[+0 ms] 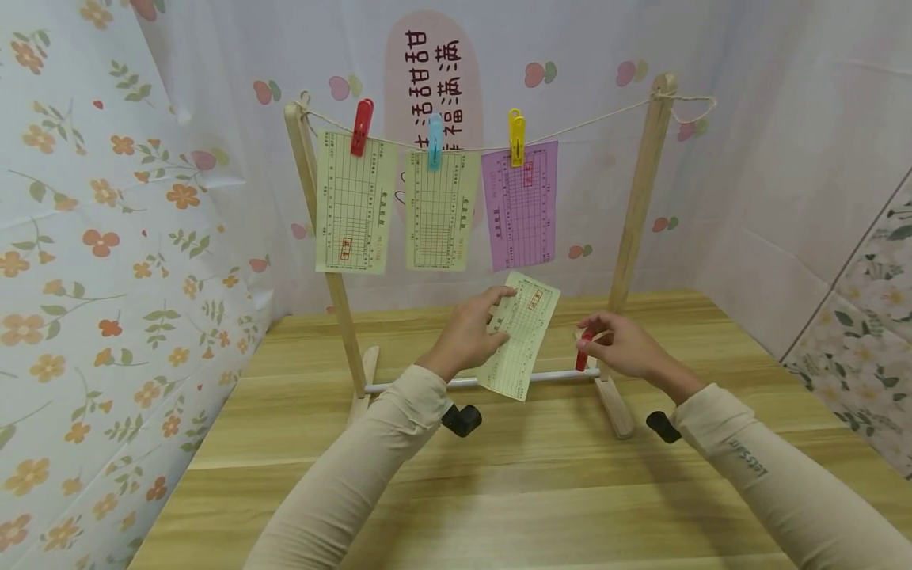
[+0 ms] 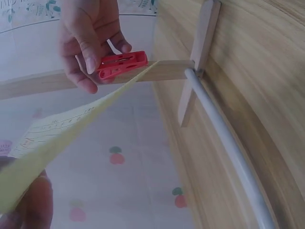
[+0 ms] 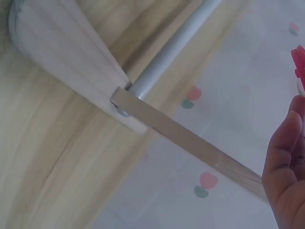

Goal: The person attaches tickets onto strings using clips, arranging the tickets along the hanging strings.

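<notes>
My left hand (image 1: pixel 466 332) pinches a pale yellow-green printed slip (image 1: pixel 526 332) by its left edge, below the string. The slip tilts in the head view and shows nearly edge-on (image 2: pixel 78 121) in the left wrist view. To its right, my right hand (image 1: pixel 627 347) holds a red clothespin (image 1: pixel 583 352) between thumb and fingers, apart from the slip. On the string hang two yellow-green slips, under a red clothespin (image 1: pixel 362 127) and a light blue clothespin (image 1: pixel 435 141), and a purple slip (image 1: pixel 523 218) under a yellow clothespin (image 1: pixel 517 136).
String (image 1: pixel 591 123) runs between two wooden posts, the left post (image 1: pixel 345 332) and right post (image 1: pixel 637 206). A white rod (image 1: pixel 563 376) joins them low over the wooden table (image 1: pixel 527 491). Black bands (image 1: pixel 463 420) show by both wrists. A patterned curtain stands behind.
</notes>
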Motion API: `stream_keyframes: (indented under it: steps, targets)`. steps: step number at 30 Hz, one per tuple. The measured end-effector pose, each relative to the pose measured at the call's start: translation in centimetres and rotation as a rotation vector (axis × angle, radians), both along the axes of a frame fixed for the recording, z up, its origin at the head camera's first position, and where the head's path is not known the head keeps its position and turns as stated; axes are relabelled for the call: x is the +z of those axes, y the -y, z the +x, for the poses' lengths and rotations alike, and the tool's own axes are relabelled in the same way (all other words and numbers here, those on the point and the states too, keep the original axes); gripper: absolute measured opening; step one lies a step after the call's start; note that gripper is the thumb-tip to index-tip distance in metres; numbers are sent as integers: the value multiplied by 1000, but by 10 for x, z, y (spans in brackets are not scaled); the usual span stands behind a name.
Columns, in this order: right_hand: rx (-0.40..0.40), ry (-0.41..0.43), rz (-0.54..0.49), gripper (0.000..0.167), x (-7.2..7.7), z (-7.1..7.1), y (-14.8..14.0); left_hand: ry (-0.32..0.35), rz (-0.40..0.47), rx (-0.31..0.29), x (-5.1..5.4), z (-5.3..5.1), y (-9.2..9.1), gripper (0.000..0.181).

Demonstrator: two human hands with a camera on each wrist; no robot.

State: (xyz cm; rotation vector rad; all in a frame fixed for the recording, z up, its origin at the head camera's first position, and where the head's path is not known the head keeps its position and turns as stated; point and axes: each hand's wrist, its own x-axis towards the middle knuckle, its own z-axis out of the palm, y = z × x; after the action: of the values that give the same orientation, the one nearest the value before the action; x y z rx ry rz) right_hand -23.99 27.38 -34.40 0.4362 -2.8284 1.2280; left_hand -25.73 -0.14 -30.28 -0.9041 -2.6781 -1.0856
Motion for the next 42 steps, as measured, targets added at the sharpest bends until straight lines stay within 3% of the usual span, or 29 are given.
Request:
stream_keyframes:
  steps: [8,23,30,42]
  targets:
    - [-18,-35,30,39,12,0,-2,-87,82,-34,8,-4,-10,66]
    - [-13,-43,-22,33,30,-3,-9,-127,196,-25,24,-12,-29,59]
    - [-13,-79,-9,32,41,-2,-13,-201,157,-18,35,-15,-36,60]
    - [-22,-169,4,22,58,-1,-21,-285,133,-66,52,-17,-45,70]
